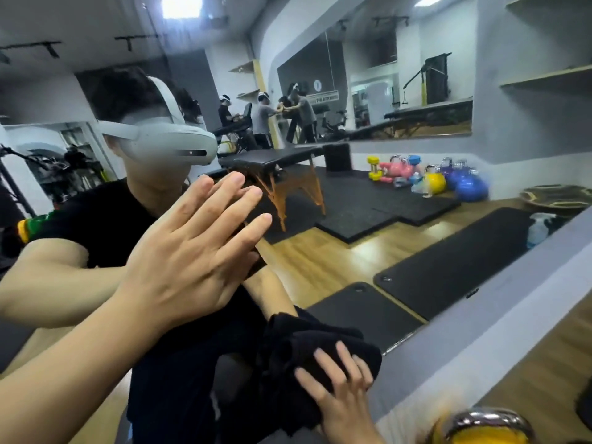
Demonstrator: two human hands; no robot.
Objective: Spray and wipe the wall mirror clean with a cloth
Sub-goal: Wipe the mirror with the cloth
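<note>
Glass of the wall mirror point(336, 257) fills most of the head view, running from 9 o'clock across to its grey frame point(480, 331), which slants from 3 o'clock down toward 6 o'clock. Left hand point(192, 251) lies flat against the glass near the centre, fingers straight and slightly spread, pointing toward 1 o'clock; it holds nothing, and its reflected twin meets it fingertip to fingertip. Right hand point(342, 389) sits at 5 o'clock, fingers splayed and only mildly bent, pressing a bunched black cloth point(298, 354) against the lower part of the mirror just beside the frame. Cloth bulges out above and left of the fingers toward 10 o'clock.

Reflected in the glass at 10 o'clock is the person wearing a white headset point(166, 142) and a black shirt. Further back in the reflection, toward 12 o'clock, stands a black massage table point(275, 158) on wooden legs; at 2 o'clock lies a cluster of coloured kettlebells and dumbbells point(429, 177). Dark exercise mats point(448, 264) lie on the wooden floor at 3 o'clock, with a pale spray bottle point(538, 229) just beside the frame there. A blurred yellow kettlebell with a chrome handle point(480, 427) sits at the bottom edge, at 5 o'clock.
</note>
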